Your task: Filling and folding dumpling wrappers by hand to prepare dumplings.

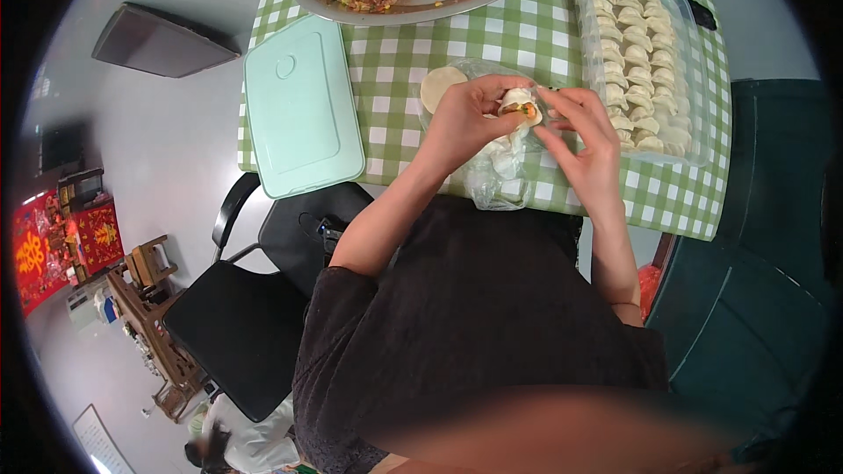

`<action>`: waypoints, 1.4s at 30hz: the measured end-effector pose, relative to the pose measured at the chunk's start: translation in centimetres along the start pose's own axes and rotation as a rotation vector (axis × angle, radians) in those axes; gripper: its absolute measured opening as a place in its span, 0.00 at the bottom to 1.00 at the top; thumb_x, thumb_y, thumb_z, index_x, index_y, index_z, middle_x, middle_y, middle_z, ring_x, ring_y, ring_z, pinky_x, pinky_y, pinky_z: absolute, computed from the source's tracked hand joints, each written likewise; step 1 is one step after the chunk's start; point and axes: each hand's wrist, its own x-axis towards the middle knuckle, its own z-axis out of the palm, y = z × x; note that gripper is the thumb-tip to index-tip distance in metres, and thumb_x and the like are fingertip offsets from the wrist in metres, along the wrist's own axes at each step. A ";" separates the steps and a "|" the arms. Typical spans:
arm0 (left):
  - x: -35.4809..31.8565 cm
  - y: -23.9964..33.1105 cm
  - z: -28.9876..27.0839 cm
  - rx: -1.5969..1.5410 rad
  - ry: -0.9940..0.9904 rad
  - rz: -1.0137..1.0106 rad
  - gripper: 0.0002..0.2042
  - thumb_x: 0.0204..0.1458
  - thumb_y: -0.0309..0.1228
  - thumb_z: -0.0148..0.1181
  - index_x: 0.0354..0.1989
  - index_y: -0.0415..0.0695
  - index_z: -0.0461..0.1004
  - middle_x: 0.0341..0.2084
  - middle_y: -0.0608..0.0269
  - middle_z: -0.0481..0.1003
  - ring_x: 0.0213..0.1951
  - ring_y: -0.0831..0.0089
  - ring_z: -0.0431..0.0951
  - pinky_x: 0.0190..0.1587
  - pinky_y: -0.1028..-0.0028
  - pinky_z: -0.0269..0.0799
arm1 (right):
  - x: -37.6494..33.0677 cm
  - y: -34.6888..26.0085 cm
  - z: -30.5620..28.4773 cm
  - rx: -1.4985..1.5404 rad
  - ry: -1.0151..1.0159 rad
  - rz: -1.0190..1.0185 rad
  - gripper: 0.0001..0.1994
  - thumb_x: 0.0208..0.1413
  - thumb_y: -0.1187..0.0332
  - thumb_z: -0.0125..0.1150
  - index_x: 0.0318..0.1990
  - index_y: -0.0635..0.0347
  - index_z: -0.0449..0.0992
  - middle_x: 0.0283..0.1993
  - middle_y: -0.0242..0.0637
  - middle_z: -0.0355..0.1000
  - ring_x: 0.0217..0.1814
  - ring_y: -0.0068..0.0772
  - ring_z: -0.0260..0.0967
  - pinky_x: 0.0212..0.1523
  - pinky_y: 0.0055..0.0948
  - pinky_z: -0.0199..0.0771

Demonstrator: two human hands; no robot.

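While your left hand [465, 118] cups the half-folded dumpling [519, 108], your right hand [584, 136] pinches its edge above the checked tablecloth [395, 61].

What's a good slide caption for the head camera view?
Left hand and right hand pinch a filled dumpling above a green checked tablecloth, beside a tray of dumplings.

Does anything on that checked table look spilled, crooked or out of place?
Nothing spilled. The pale green lid hangs over the table's left edge, and the clear tray of dumplings sits near the right edge. Both hands hold an unsealed dumpling.
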 end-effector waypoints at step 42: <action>-1.0 -0.1 -0.1 -0.160 -0.056 -0.012 0.26 0.59 0.16 0.59 0.68 0.36 0.68 0.55 0.62 0.76 0.51 0.82 0.76 0.52 0.79 0.74 | 1.8 0.3 1.4 -0.321 0.110 -0.337 0.16 0.43 0.74 0.77 0.43 0.57 0.85 0.39 0.33 0.74 0.40 0.36 0.72 0.37 0.33 0.74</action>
